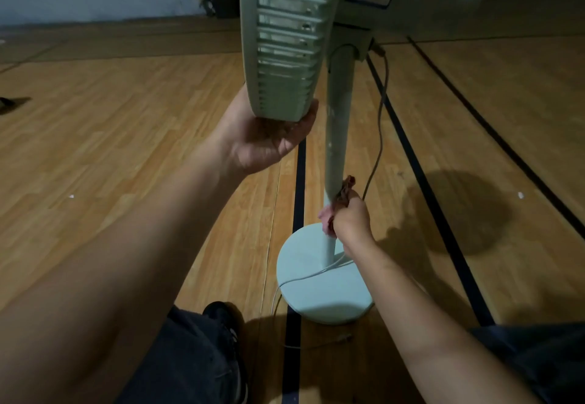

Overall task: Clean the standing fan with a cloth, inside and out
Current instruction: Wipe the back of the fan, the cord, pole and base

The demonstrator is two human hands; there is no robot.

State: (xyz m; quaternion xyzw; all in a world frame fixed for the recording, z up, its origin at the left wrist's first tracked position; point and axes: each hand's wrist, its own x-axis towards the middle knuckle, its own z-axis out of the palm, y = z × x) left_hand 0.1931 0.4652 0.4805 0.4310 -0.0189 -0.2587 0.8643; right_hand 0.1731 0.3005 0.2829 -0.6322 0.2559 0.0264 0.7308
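While cupping the lower rim of the fan guard (285, 55) from beneath with the left hand (269, 137), gripping a reddish cloth (340, 201) around the pole (338, 112) with the right hand (353, 220), just above the round base (316, 293).

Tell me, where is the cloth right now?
In the head view, the cloth is low on the fan's pole, gripped against it by the right hand, just above the round base.
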